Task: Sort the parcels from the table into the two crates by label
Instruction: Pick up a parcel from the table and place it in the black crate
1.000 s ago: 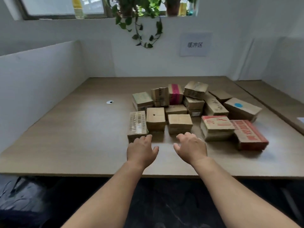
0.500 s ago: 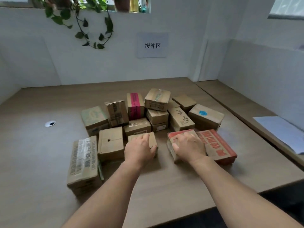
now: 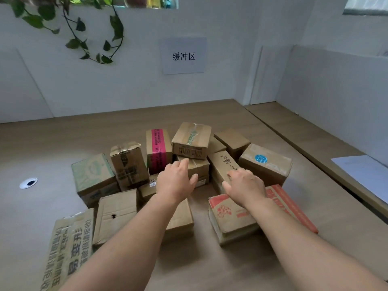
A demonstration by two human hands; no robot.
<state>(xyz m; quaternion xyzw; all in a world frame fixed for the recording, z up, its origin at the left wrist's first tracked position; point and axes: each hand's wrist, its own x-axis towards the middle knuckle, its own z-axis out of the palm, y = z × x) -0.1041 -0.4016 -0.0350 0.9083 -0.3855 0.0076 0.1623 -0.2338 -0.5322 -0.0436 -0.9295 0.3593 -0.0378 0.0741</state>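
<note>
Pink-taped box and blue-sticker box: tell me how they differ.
The pink-taped box stands tall, with a pink band running down its front; the blue-sticker box lies low and long, marked by one round blue sticker. The pink-taped box sits left of the stack, the blue-sticker box right. Both are brown cardboard.

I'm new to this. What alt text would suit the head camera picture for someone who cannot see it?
Two bare hands, left hand and right hand, reach with relaxed fingers over a cluster of cardboard parcels on a wooden table, holding nothing. A paper sign and a trailing plant hang on the white wall behind.
</note>
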